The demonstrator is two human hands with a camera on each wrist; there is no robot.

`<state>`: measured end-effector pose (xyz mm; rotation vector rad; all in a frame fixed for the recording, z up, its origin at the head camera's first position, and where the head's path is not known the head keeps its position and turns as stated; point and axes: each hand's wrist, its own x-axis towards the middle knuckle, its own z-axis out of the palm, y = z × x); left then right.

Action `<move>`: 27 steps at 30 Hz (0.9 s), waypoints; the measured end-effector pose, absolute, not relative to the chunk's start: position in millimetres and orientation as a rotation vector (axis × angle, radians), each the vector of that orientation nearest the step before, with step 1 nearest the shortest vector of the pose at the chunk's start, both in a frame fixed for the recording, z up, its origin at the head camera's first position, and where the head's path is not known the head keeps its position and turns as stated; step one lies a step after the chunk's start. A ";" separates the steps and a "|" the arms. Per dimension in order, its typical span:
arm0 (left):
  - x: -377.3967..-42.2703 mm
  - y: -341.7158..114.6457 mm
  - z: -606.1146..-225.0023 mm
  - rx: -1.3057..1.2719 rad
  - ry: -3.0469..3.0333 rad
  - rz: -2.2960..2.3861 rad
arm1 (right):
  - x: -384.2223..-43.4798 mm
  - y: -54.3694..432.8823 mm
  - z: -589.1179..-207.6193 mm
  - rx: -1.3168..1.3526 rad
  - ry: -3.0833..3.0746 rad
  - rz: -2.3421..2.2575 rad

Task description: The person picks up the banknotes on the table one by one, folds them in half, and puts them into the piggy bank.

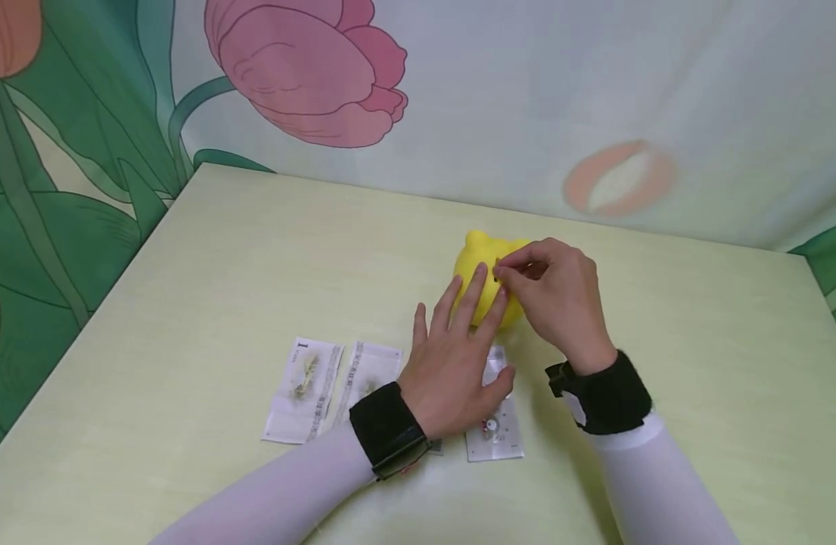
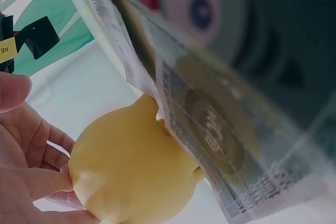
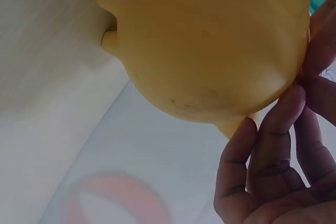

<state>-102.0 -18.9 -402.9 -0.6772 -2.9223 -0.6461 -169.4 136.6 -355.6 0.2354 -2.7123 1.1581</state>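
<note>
My left hand (image 1: 453,371) spreads straight fingers on the rounded yellow toy (image 1: 469,260) on the pale-yellow table (image 1: 254,265), my right hand's (image 1: 560,303) fingertips meet at its thin dark mark (image 1: 495,271), whether gripping anything I can't tell, so this step seems unfinished, with printed white paper notes (image 1: 303,390) perhaps left.

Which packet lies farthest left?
The packet marked with a 1 and a plant picture; the other packets lie to its right, partly hidden by the left hand and black wristband.

Rounded, knobbed yellow figure (image 1: 487,293); on the table (image 1: 288,265)
</note>
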 end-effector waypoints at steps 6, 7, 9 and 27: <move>-102.5 -18.9 -403.5 -0.684 -2.923 -0.650 | -170.0 138.6 -354.5 0.239 -2.744 1.184; -102.5 -18.8 -403.7 -0.685 -2.922 -0.650 | -170.2 138.8 -354.8 0.238 -2.747 1.190; -102.5 -18.9 -404.0 -0.685 -2.921 -0.650 | -170.8 138.9 -355.6 0.236 -2.750 1.203; -102.5 -19.3 -404.6 -0.674 -2.920 -0.637 | -170.9 137.7 -359.2 0.176 -2.750 1.244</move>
